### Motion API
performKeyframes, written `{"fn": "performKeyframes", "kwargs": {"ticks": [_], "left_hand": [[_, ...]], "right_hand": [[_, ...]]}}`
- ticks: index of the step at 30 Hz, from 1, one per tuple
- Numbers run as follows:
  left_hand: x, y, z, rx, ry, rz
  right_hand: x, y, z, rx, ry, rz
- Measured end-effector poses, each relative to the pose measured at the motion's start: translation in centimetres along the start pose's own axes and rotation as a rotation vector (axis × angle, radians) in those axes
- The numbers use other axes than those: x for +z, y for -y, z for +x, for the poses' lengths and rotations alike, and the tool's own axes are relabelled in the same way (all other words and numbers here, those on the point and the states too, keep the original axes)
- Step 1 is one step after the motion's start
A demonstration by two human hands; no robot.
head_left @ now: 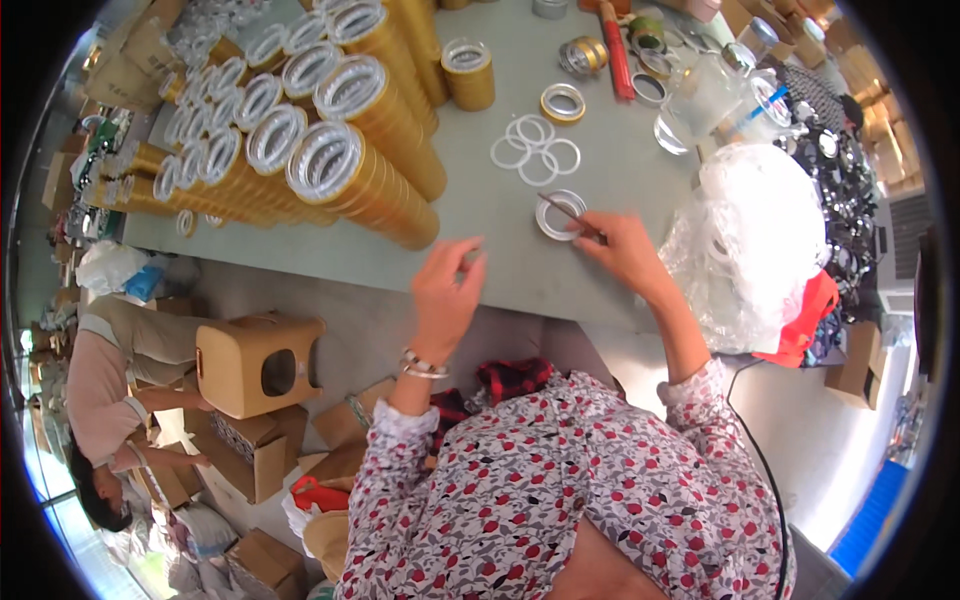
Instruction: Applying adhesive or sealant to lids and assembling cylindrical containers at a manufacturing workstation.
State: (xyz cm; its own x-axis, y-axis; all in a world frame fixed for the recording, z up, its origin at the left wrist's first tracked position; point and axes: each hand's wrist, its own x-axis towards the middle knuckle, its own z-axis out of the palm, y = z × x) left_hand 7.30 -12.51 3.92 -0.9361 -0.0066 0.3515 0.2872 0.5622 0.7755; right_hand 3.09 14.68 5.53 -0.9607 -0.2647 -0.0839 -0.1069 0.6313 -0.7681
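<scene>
A person wearing a white shirt with a red and grey floral print sat or stood at a smooth grey-green table (480,250), seen from above. The bare right hand (622,250) gripped a slim, dark, pointed tool (570,212) between thumb and fingers. The tool's tip reached over a flat silver-white ring (545,228), which lay on the table near its front edge, just beside the fingertips; whether tool and ring touched could not be told.

The left hand (450,280), with bracelets (425,368) at its wrist, was raised near the table's edge, left of the ring. Its fingers were loosely bent, parted from the thumb, and grasped nothing visible.

Beyond the ring lay a cluster of thin, overlapping white rings (541,150), then a single gold roll with a pale core (563,118). Tall stacks of glossy gold rolls (400,190) filled the table's left side. To the right sat a bulging, translucent white plastic bag (750,220), with bright red fabric (810,320) beneath it. At far left, a co-worker (105,390) bent beside an open brown cardboard box (245,450).
</scene>
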Motion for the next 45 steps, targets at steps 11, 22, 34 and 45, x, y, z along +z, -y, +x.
{"fn": "performKeyframes", "kwargs": {"ticks": [11, 22, 34, 45], "left_hand": [[7.2, -2.0, 7.9, -0.202, 0.288, -0.925], [6.5, -2.4, 8.4, -0.446, 0.251, -0.981], [8.3, 1.8, 7.2, -0.191, 0.091, -0.291], [8.2, 1.3, 6.8, -0.146, 0.095, -0.258]], "right_hand": [[-4.3, -0.5, 3.1, 0.276, 0.225, 0.982], [-2.5, 1.6, 6.2, -0.017, -0.196, 0.257], [-7.1, 9.0, 25.2, -0.352, -0.322, -0.267], [-5.9, 7.9, 26.5, -0.039, -0.179, -0.02]]}}
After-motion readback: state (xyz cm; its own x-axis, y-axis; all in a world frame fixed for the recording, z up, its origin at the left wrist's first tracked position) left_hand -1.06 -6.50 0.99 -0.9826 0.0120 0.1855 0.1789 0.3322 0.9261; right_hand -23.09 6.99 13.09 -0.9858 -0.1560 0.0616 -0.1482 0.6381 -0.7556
